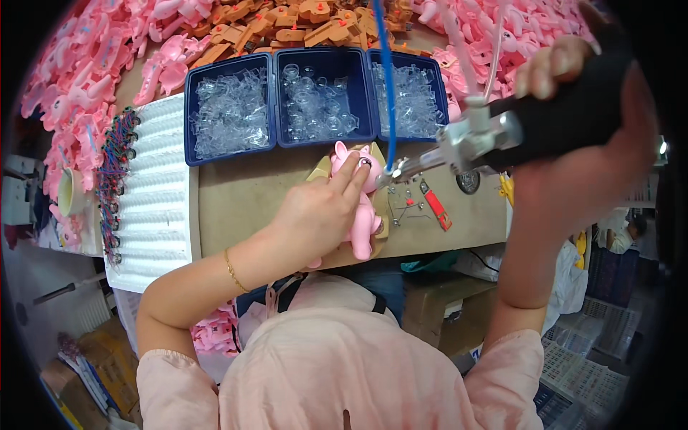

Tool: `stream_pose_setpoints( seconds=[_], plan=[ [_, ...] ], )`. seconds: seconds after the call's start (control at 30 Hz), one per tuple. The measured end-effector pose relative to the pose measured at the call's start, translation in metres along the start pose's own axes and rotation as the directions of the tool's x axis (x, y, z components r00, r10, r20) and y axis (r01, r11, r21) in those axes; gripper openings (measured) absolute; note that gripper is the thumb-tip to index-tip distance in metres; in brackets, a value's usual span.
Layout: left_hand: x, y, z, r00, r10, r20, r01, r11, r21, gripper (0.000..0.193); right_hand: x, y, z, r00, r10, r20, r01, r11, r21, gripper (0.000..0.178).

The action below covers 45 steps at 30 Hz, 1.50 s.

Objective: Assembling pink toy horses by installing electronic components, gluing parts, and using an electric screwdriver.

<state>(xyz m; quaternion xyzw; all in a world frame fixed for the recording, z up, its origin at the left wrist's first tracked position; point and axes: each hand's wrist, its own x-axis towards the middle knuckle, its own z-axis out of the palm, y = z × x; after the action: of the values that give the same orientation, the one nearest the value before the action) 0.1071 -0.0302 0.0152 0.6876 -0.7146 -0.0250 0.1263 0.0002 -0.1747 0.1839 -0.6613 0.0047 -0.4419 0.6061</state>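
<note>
A pink toy animal (pixel 364 222) with small ears and a printed eye lies in a tan holding block (pixel 385 228) at the middle of the table. My left hand (pixel 319 211) holds it there, two fingers stretched across the head beside the eye. In my right hand (pixel 591 165) is an air screwdriver (pixel 476 132) with a black-wrapped body and a metal front. Its thin tip reaches the toy's head near my left fingertips; whether they touch, I cannot tell. A red-handled cutter (pixel 435 206) and several small screws and metal bits (pixel 407 208) lie right of the block.
Three blue bins (pixel 278 100) of clear plastic parts stand behind the toy. To the left, a white ridged tray (pixel 161 190) has wired parts (pixel 118 172) along its edge. Pink shells (pixel 79 93) and orange parts (pixel 287 29) pile up behind. A blue hose (pixel 385 79) hangs above the block.
</note>
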Motion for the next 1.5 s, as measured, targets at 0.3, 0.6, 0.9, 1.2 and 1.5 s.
stream_pose_setpoints(
  seconds=[0.3,0.6,0.9,1.2,1.5],
  plan=[
    [-0.004,0.000,0.002,0.997,-0.026,-0.076,0.025,1.000,-0.016,0.054,-0.016,0.022,0.010,0.992,0.074,-0.105,-0.078,0.996,-0.031,0.041],
    [-0.002,0.002,0.006,0.997,0.000,-0.076,0.004,0.999,0.053,0.055,0.000,0.002,-0.015,0.995,0.091,-0.048,-0.084,0.988,0.127,0.037],
    [-0.005,-0.001,0.003,0.991,0.011,-0.137,-0.004,0.999,0.054,0.054,-0.032,-0.038,0.005,0.998,-0.030,0.056,0.035,0.995,-0.093,0.048],
    [-0.005,0.001,0.002,0.993,0.026,-0.112,-0.015,0.995,0.094,0.050,-0.061,0.000,0.039,0.996,0.028,-0.081,-0.032,0.998,-0.052,0.053],
    [-0.003,-0.010,0.004,0.988,-0.043,-0.148,0.030,0.996,-0.089,0.040,-0.003,-0.031,0.003,0.922,0.386,-0.020,-0.377,0.910,0.172,0.042]
  ],
)
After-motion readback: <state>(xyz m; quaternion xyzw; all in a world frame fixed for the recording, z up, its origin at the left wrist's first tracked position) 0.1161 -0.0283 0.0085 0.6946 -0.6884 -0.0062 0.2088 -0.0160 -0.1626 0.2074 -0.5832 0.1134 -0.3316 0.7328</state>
